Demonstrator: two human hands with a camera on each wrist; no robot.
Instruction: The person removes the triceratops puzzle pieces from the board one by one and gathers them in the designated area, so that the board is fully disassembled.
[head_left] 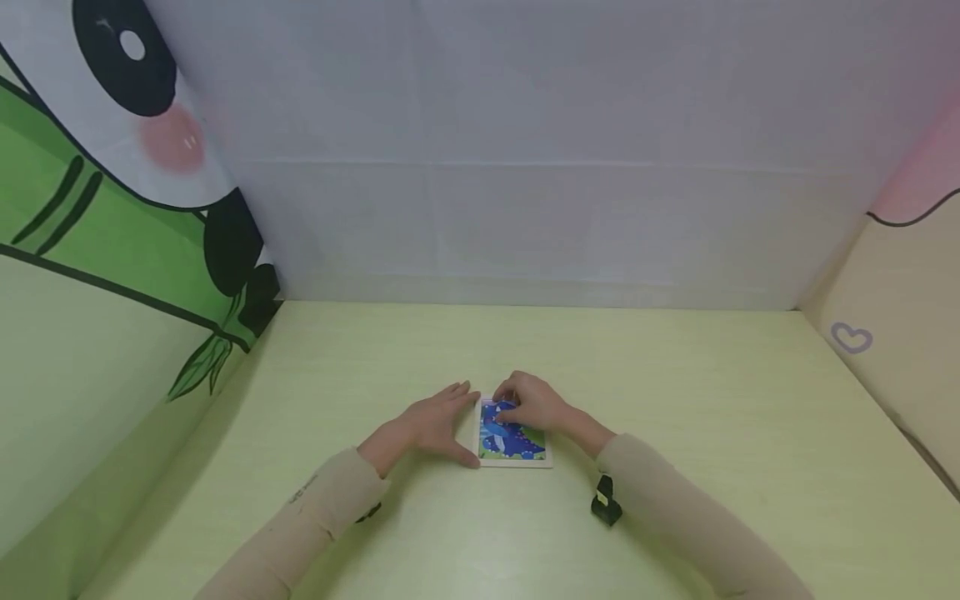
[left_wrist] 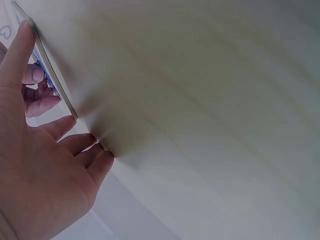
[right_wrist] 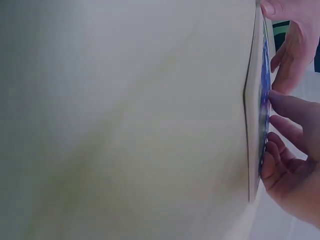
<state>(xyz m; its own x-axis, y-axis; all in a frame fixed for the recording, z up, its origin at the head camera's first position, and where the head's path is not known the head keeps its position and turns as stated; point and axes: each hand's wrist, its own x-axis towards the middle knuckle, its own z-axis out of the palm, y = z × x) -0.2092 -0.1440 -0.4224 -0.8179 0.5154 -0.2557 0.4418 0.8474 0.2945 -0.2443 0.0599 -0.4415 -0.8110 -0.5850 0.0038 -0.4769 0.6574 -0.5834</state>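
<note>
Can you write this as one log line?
left hand: touches picture board, left side | right hand: touches picture board, upper part | picture board: on table

Place: we look into a boxed-in table booth (head_left: pixel 637 233); what room holds it, we cannot tell
Tabletop (head_left: pixel 712 400): pale, woodgrain
Back wall (head_left: pixel 480 125): creased, whitish
Left wall (head_left: pixel 67 400): cartoon face (head_left: pixel 116 142), green leafy stalk (head_left: pixel 127 237)
Right wall (head_left: pixel 907 308): purple heart outline (head_left: pixel 852 331)

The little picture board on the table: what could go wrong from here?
The picture board might slide on the table, since the left hand touches only its left side. The right hand has its fingers at the picture's face and could nudge it askew; it also hides part of the top, so a slip there might go unnoticed.
</note>
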